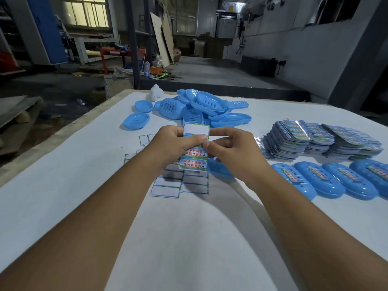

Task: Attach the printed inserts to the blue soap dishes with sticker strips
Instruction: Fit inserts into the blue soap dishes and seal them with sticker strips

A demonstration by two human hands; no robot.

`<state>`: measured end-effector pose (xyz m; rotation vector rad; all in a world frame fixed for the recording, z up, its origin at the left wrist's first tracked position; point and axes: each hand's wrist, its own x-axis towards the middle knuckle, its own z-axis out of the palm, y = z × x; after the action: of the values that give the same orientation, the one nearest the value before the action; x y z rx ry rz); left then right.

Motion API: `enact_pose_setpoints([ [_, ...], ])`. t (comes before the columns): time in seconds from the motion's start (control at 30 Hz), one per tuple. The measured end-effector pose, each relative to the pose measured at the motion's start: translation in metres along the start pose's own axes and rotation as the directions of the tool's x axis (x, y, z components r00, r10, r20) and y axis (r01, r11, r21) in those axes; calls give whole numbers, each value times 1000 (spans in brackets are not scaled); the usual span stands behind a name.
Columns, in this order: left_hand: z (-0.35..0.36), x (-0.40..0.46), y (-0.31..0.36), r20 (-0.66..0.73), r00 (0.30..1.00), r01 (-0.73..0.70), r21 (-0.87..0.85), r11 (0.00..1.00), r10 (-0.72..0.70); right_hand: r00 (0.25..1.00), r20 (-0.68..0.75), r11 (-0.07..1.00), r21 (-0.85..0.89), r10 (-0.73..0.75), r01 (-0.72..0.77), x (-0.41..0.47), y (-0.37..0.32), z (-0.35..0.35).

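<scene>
Glossy rectangular sticker strip (pixel 194 157) pinched by left hand (pixel 172 143) and right hand (pixel 231 150) fingers.

Dim hall, daylight from window (pixel 84 11) upper left; white desk (pixel 84 164) evenly lit, soft arm shadows on it. Glare on glossy insert stacks (pixel 323 139). Wide-angle bending at edges, background soft.
</scene>
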<state>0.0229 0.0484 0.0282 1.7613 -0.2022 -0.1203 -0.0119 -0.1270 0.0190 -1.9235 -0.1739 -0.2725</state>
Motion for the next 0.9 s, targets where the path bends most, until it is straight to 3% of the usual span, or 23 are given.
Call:
enact_pose_setpoints([
  [0.23,-2,3,5,-125,992,-1,64,998,9,993,-118,999,45,10,-5,6,1,-8],
  [0.77,-3,-2,5,-129,984,-98,188,977,123,992,-123,999,25,33,-30,3,-1,-10],
  [0.9,-2,-3,5,-116,975,-156,239,958,188,973,-232,990,-135,5,-38,3,0,-10],
])
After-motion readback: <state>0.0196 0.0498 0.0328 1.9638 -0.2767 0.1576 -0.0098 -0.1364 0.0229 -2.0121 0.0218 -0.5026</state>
